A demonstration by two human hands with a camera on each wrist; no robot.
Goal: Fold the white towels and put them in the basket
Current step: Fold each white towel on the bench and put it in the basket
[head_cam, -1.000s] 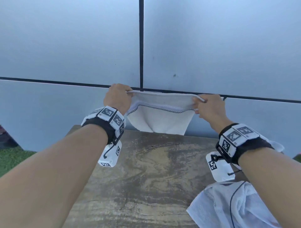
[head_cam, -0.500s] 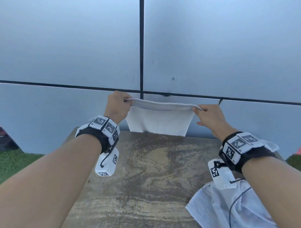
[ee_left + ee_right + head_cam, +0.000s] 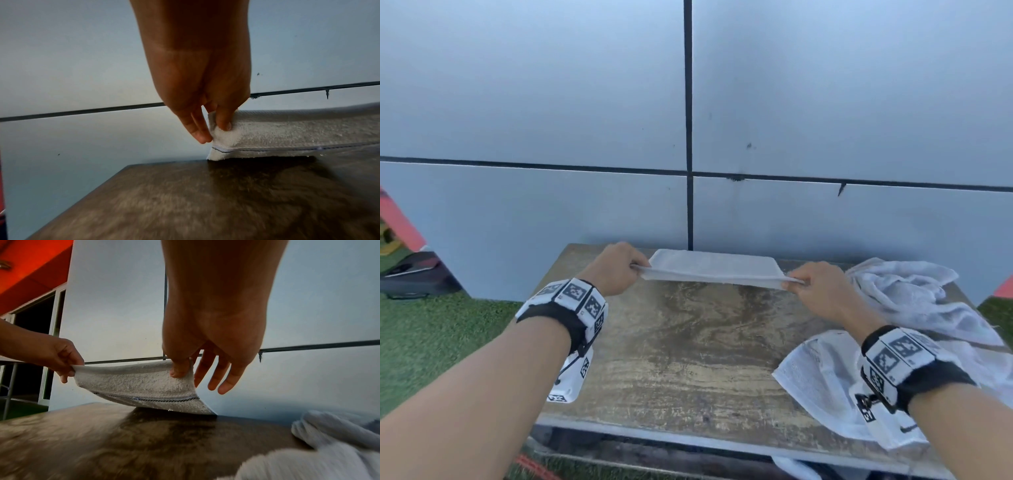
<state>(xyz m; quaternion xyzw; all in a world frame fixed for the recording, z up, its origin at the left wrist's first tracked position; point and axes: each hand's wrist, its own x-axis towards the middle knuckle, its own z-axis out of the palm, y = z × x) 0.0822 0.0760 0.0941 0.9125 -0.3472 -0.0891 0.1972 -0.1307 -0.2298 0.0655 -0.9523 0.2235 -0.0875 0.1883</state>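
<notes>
Both forearms were bare, with no sleeves. Each wrist wore a black band (image 3: 558,318) topped by a row of white blocks printed with black square-patterned markers (image 3: 897,356). A white camera box (image 3: 571,380) with similar markers hung under each wrist at about 6 o'clock, tethered by a thin black cord.

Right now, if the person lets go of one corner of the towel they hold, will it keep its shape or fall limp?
Probably limp: the folded towel sags between the left hand and the right hand, its lower edge drooping onto the table. It looks light, since thumb-and-finger pinches carry it. Its rough terry surface likely resists sliding.
</notes>
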